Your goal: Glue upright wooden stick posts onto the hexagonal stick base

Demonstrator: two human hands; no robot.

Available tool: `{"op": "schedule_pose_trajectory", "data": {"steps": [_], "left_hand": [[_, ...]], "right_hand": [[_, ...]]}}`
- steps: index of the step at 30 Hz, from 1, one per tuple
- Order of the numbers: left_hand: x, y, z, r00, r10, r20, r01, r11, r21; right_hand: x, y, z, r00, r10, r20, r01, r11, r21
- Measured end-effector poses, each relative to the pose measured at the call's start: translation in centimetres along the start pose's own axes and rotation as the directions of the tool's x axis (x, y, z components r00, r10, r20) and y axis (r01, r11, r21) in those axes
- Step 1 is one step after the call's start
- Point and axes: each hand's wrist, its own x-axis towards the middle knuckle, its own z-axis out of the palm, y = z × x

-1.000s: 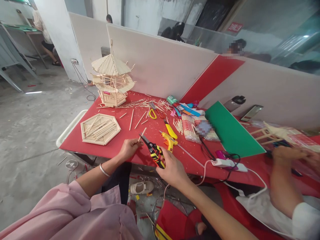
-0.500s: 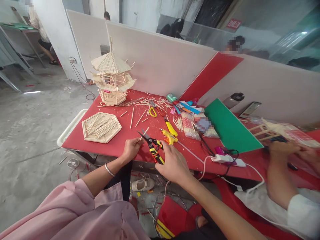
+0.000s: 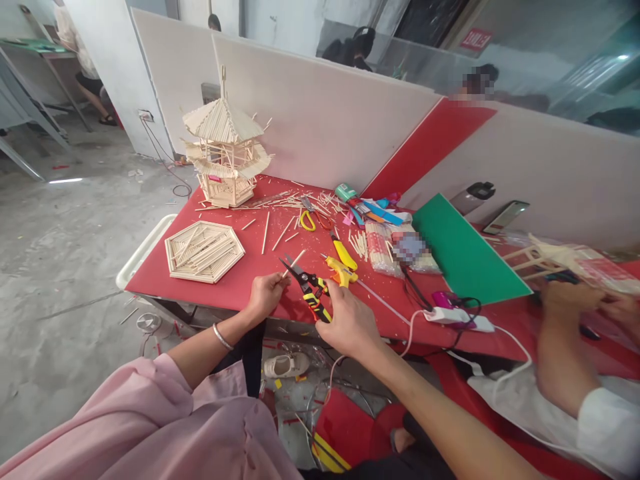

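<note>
My left hand [image 3: 267,295] is closed in a pinch on a thin wooden stick [image 3: 299,257] that points up and to the right. Yellow-and-black pruning shears [image 3: 313,297] are gripped in my right hand [image 3: 351,320]. Their blades stand apart around the stick, just past my left fingertips. Left of my hands lies a hexagonal stick panel [image 3: 204,252] with loose sticks on top. Behind it rises a pagoda model [image 3: 227,157] built of sticks. A yellow glue gun [image 3: 341,271] rests close to my right hand.
Yellow-handled scissors [image 3: 307,220], a yellow-handled cutter [image 3: 344,255] and scattered sticks lie on the red table [image 3: 240,297]. Stick packs [image 3: 384,248], a green board [image 3: 467,257] and a white power strip [image 3: 457,319] are to the right. A co-worker's hand [image 3: 570,297] works at the far right.
The view shifts slightly, moving most of the scene a little to the right. My hands keep nearly the same pose, with the shears still open around the stick.
</note>
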Motion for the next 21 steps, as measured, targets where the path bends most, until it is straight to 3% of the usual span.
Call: {"op": "schedule_pose_trajectory", "data": {"steps": [3,6,8,10,15,21], "left_hand": [[-0.1,0.0,-0.2,0.998,0.046,0.032,-0.044,0.997,-0.070],[0.0,0.8,-0.8,0.983,0.173,-0.055,-0.179,0.973,-0.148],[0.3,1.8,-1.2,0.954,0.275,-0.118,-0.288,0.950,-0.117],[0.9,2.8,-1.4,0.936,0.340,-0.092,-0.346,0.936,-0.066],[1.9,4.7,-1.7,0.939,0.341,0.035,-0.338,0.938,-0.079],[2.0,5.0,-2.6,0.936,0.301,0.180,-0.271,0.947,-0.175]], "right_hand": [[0.0,0.3,0.1,1.000,0.019,-0.022,-0.018,0.999,0.051],[0.1,0.7,0.1,0.998,0.052,0.034,-0.057,0.982,0.182],[0.1,0.8,0.0,0.995,0.054,0.081,-0.074,0.959,0.274],[0.0,0.8,-0.1,0.994,0.036,0.104,-0.070,0.937,0.343],[0.0,0.7,0.0,0.990,0.012,0.140,-0.072,0.898,0.433],[0.2,1.9,0.9,0.989,-0.103,0.105,0.025,0.823,0.568]]}}
